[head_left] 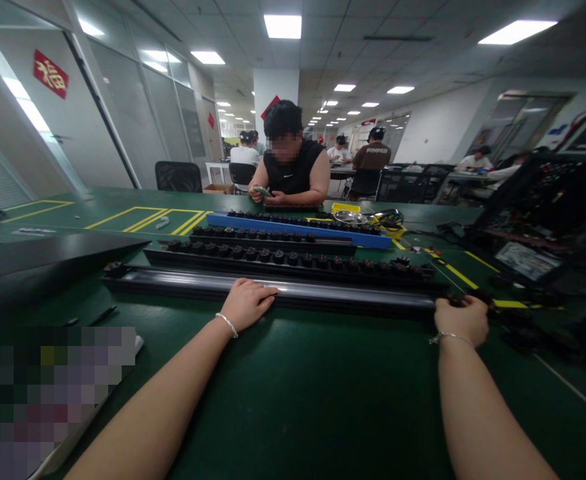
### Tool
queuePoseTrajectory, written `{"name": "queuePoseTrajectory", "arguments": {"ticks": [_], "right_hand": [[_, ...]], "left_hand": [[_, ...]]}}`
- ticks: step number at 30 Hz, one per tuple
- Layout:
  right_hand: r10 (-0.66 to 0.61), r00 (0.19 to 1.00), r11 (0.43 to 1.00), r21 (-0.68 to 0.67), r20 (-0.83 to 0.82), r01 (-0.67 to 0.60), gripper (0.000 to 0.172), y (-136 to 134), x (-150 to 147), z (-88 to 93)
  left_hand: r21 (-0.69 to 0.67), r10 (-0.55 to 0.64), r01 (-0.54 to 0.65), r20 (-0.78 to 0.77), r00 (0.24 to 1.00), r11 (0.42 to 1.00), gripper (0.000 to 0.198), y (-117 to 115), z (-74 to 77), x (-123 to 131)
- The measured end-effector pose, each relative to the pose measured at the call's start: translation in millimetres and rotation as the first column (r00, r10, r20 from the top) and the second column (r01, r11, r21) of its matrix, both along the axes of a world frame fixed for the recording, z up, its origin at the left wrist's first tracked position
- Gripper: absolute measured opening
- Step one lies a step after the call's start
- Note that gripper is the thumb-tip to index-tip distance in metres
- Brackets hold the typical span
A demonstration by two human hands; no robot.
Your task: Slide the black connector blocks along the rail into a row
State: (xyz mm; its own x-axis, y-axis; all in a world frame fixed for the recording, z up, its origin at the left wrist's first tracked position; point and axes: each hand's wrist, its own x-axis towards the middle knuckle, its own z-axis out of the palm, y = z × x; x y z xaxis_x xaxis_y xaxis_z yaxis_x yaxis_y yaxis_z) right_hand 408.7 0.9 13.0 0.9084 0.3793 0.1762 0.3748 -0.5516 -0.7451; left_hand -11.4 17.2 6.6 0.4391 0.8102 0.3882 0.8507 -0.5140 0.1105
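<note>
A long black channel with a shiny inner trough lies crosswise on the green table. My left hand is laid over its near edge around the middle, fingers bent across the trough and thumb on the near side. At the channel's right end, my right hand has its fingers closed in a pinch. What they hold there is dark and too small to make out. Just behind stands a similar black strip carrying a row of round black parts, with a shorter black strip beyond it.
A blue strip with black parts lies farther back. Yellow trays and cables sit at the back right. A dark open case stands at right; a black sheet lies at left. Across the table sits a person holding a phone.
</note>
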Motion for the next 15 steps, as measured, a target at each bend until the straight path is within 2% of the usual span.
{"name": "queuePoseTrajectory", "arguments": {"ticks": [8, 15], "right_hand": [[-0.035, 0.999, 0.999, 0.012, -0.009, 0.036, 0.042, 0, 7, -1.8], [0.042, 0.999, 0.997, -0.062, 0.015, -0.041, 0.046, 2, 21, -3.4]], "left_hand": [[-0.008, -0.007, 0.007, 0.009, 1.000, 1.000, 0.027, -1, 1.2, 0], [0.001, -0.001, 0.001, -0.007, 1.000, 1.000, 0.028, 1, -0.7, 0]]}}
